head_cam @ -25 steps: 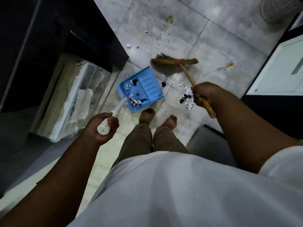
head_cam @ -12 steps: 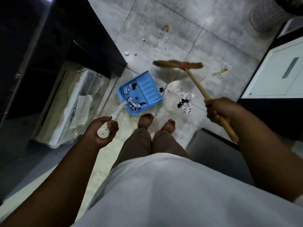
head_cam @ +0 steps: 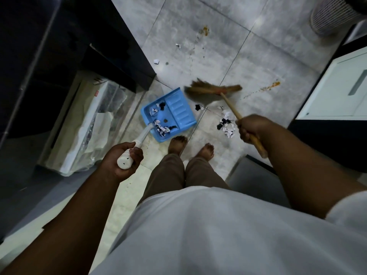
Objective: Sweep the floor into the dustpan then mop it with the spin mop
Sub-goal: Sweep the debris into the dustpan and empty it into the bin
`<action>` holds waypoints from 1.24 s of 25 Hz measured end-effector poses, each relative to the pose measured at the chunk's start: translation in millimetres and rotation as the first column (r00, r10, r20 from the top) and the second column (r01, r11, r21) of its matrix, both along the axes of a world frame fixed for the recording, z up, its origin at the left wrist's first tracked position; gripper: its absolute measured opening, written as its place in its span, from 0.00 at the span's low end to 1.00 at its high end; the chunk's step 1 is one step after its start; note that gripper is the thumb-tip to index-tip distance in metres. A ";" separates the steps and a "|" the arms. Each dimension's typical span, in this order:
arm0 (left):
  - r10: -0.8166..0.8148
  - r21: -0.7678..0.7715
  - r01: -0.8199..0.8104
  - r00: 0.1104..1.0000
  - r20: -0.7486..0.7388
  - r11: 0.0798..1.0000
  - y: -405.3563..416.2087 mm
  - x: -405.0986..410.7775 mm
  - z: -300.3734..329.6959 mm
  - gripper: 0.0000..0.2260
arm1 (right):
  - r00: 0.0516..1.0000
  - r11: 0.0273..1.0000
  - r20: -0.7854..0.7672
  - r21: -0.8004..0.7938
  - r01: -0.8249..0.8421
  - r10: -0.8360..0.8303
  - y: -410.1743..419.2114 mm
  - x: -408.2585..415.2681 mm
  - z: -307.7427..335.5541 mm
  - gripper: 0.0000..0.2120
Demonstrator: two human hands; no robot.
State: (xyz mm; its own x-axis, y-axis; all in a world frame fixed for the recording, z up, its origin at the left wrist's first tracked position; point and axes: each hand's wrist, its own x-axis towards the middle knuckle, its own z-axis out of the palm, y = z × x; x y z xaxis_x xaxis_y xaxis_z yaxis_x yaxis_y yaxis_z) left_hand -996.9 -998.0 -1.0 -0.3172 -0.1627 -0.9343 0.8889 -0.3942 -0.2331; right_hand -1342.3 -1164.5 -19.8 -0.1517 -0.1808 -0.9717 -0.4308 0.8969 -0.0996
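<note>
A blue dustpan (head_cam: 179,111) rests on the grey tile floor with several paper scraps inside it. My left hand (head_cam: 121,160) grips its white handle. My right hand (head_cam: 251,128) is closed around the wooden stick of a straw broom (head_cam: 213,92), whose bristles lie just beyond the pan's open edge. A pile of black and white paper scraps (head_cam: 226,126) sits on the floor right of the pan, beside my right hand. One dark scrap (head_cam: 198,107) lies between pan and bristles. Orange stains (head_cam: 205,30) and two loose scraps (head_cam: 156,61) mark the floor farther off.
My bare feet (head_cam: 177,142) stand just behind the pan. A dark cabinet (head_cam: 79,46) and a plastic-wrapped white box (head_cam: 87,124) line the left. A white unit (head_cam: 337,92) stands right, a ribbed white bin (head_cam: 331,14) at top right, a grey mat (head_cam: 256,179) by my right leg.
The broom head has swung back left toward the dustpan's open edge, and my right hand moved up and left along with it. The dustpan and left hand stayed in place.
</note>
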 end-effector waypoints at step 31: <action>-0.489 0.014 0.489 0.868 0.082 0.872 -93.0 -12.7 -4.9 0.18 | 0.810 0.811 0.064 0.102 0.576 -0.583 207.4 -115.4 80.2 0.20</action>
